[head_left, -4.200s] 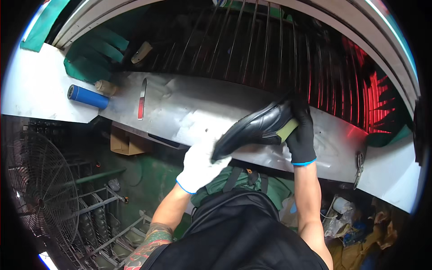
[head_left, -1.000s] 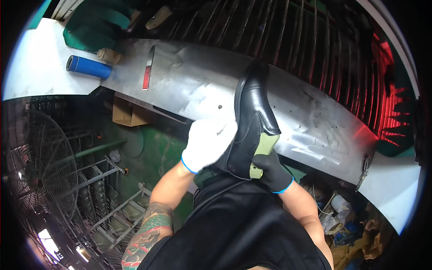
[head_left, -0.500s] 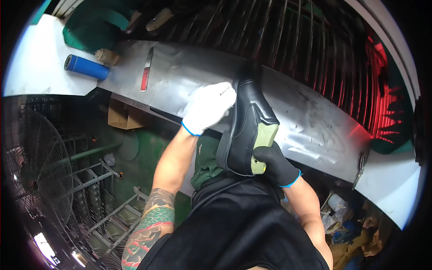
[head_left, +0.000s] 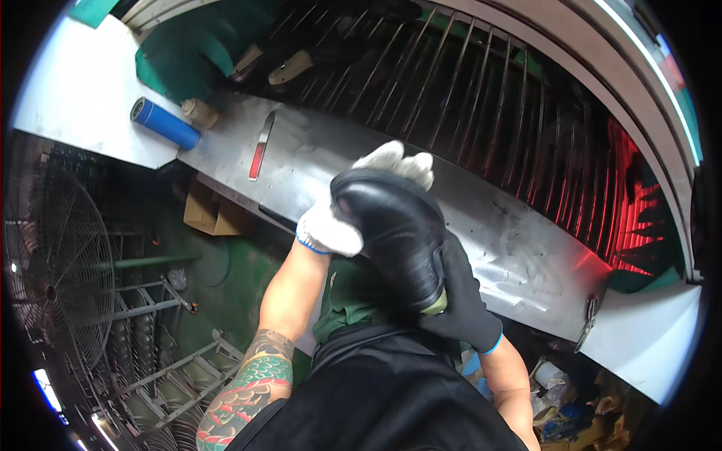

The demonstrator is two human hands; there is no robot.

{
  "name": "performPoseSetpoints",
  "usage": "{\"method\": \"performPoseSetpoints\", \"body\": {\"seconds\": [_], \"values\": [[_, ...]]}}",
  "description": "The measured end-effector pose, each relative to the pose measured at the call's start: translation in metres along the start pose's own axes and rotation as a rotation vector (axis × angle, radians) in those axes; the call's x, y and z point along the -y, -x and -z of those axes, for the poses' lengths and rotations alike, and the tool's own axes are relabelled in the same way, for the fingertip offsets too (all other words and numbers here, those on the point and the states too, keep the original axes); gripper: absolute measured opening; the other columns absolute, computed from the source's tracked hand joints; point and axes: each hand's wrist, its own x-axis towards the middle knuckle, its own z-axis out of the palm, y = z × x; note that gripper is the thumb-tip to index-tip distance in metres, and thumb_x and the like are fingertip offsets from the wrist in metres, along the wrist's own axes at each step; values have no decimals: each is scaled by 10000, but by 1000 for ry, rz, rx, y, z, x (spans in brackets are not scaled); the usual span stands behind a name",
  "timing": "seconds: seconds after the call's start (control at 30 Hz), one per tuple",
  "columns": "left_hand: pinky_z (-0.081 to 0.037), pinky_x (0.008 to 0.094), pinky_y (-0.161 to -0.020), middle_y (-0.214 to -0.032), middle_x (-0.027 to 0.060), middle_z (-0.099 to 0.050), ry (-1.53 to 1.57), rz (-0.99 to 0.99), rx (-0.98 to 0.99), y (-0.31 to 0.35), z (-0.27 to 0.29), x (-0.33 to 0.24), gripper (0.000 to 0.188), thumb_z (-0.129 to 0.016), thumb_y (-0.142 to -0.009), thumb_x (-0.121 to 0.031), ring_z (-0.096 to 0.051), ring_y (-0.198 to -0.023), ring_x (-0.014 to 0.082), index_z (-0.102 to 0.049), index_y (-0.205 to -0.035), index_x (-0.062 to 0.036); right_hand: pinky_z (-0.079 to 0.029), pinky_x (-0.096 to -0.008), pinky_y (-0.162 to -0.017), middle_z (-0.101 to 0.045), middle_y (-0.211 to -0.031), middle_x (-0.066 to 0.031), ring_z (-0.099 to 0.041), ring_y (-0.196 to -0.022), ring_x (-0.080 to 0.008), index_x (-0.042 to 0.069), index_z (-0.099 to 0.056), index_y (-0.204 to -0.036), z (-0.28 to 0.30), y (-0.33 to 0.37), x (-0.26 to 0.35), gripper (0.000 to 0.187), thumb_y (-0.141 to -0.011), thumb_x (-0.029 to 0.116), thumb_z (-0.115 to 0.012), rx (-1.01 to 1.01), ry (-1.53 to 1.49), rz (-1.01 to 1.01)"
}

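A black leather shoe [head_left: 395,233] is held in front of me, its rounded toe up and away from me and its upper facing me. A bit of a green insert, like a shoe last [head_left: 435,304], shows at its lower end. My left hand [head_left: 328,227], in a white glove, cups the toe from behind, with the thumb along the left side and fingertips showing past the toe. Gripping the lower right side is my right hand [head_left: 466,304] in a black glove. The palm and most fingers of the left hand are hidden behind the shoe.
Beyond lies a metal worktop [head_left: 511,240] bearing a red-handled knife [head_left: 259,150], a blue roll [head_left: 164,122] and a beige roll [head_left: 199,113]. Metal rods [head_left: 481,98] run behind it, red-lit at right. A fan [head_left: 56,278] and cardboard box [head_left: 213,212] stand left.
The shoe has turned from its side to show its upper, with the toe tilted toward me. My left hand has moved from beside the shoe to behind its toe. The right hand keeps hold.
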Motion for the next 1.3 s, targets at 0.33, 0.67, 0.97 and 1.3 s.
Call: {"method": "performPoseSetpoints", "body": {"seconds": [0.33, 0.67, 0.97, 1.3], "values": [[-501, 470, -1111, -1381, 245, -628, -566, -274, 175, -1, -37, -5, 880, -893, -572, -205, -616, -1302, 343, -593, -1351, 70, -343, -498, -1245, -391, -1639, -246, -388, -1519, -442, 80, -303, -1630, 17, 6, -28, 1252, -571, 261, -946, 37, -375, -47], [-507, 478, -1105, -1364, 254, -625, -761, -574, 133, -10, -47, 2, 877, -902, -629, -175, -627, -1283, 348, -572, -1425, -12, -320, -467, -1256, -388, -1659, -203, -394, -1533, -367, 75, -258, -1657, 32, -3, -42, 1317, -526, 268, -905, 118, -507, -86], [-462, 598, -1138, -1259, 242, -624, -736, -587, 102, -5, -47, 4, 769, -939, -665, -187, -632, -1191, 377, -525, -1285, 0, -287, -466, -1271, -391, -1656, -201, -377, -1543, -359, 62, -261, -1658, 31, -5, -40, 1303, -532, 243, -891, 115, -531, -69], [-522, 438, -1072, -1422, 237, -616, -1172, -722, -127, -10, -58, 1, 601, -725, -864, -136, -634, -1274, 327, -578, -1409, 72, -234, -448, -1289, -368, -1667, -192, -329, -1566, -332, 36, -245, -1662, 25, -5, -37, 1288, -543, 192, -863, 43, -599, -217]]}}
